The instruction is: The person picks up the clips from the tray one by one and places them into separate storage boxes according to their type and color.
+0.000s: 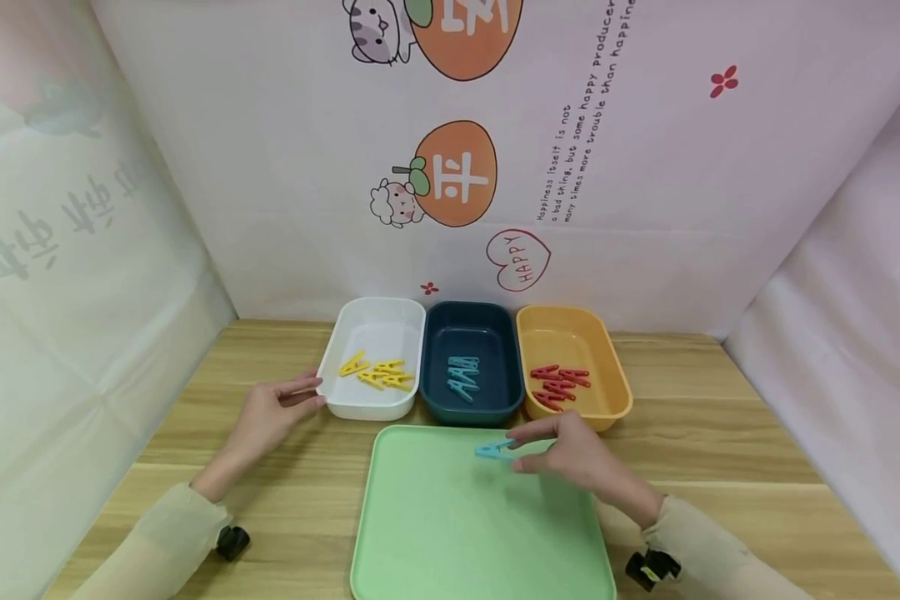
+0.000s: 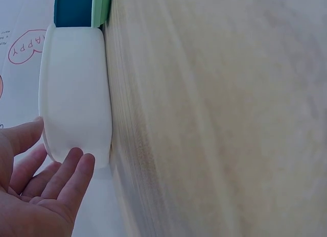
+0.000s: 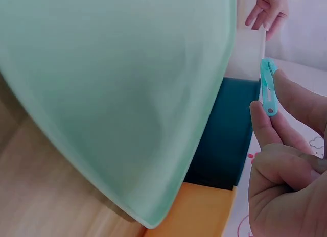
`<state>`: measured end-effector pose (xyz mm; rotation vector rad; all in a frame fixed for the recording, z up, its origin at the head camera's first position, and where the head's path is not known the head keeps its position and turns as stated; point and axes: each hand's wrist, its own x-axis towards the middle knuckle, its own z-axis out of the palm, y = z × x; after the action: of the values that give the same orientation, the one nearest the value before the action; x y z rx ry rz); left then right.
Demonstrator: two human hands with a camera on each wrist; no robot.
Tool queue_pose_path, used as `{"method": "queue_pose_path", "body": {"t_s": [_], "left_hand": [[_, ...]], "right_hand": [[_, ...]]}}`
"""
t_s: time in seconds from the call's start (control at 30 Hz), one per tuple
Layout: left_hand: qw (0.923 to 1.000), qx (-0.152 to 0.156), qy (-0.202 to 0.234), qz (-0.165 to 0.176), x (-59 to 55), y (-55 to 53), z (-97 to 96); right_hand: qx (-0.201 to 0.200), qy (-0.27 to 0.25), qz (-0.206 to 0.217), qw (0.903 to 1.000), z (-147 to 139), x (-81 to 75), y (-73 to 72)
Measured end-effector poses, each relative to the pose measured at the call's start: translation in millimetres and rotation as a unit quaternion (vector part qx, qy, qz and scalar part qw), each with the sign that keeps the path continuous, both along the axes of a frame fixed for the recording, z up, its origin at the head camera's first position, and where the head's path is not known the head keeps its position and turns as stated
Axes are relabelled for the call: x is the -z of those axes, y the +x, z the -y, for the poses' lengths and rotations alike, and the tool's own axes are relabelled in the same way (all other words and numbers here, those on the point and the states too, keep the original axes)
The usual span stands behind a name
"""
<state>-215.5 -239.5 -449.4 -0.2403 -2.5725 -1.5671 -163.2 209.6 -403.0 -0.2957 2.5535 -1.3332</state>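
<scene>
My right hand (image 1: 573, 457) pinches a light blue clothespin (image 1: 493, 451) between thumb and fingers, above the far edge of a green tray (image 1: 450, 525). In the right wrist view the clothespin (image 3: 268, 89) stands lengthwise between thumb and fingertips. My left hand (image 1: 266, 415) touches the left side of a white box (image 1: 371, 408) with its fingers nearly straight. Close up in the left wrist view, fingertips (image 2: 88, 159) lie against the box's end wall. Yellow clothespins (image 1: 386, 375) lie in the white box, blue ones (image 1: 462, 377) in the dark blue box (image 1: 471, 414), red ones (image 1: 558, 385) in the yellow-orange box (image 1: 611, 392).
The three boxes stand side by side against a printed white cloth backdrop (image 1: 307, 208), right behind the tray. Wood-grain table (image 1: 720, 433) extends on both sides. White cloth also hangs at the left (image 1: 82, 333) and right. Each wrist wears a small black device (image 1: 232, 542).
</scene>
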Motion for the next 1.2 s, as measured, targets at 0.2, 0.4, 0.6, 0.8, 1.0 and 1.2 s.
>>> {"method": "queue_pose_path", "body": {"t_s": [0.2, 0.4, 0.6, 0.8, 1.0, 1.2], "left_hand": [[1.0, 0.0, 0.009, 0.002, 0.1, -0.2, -0.6], [0.9999, 0.0, 0.009, 0.004, 0.8, -0.1, -0.4], [1.0, 0.0, 0.009, 0.002, 1.8, 0.4, 0.2], [1.0, 0.002, 0.007, 0.0, 4.3, 0.7, 1.2], [1.0, 0.003, 0.005, -0.006, 3.9, 0.1, 0.6], [0.9999, 0.004, 0.01, -0.007, 1.9, -0.6, -1.1]], "right_hand": [[-0.006, -0.014, -0.022, 0.9996, -1.2, -10.6, -6.5], [-0.007, -0.028, -0.038, 0.9988, -0.9, -22.9, -16.0], [-0.005, -0.024, -0.067, 0.9974, -1.7, -30.1, -34.0], [0.016, -0.015, -0.047, 0.9986, 1.5, -34.7, -52.1], [0.031, 0.014, -0.04, 0.9986, 6.3, -32.1, -70.6], [0.049, 0.019, -0.033, 0.9981, 10.5, -23.5, -88.2]]}}
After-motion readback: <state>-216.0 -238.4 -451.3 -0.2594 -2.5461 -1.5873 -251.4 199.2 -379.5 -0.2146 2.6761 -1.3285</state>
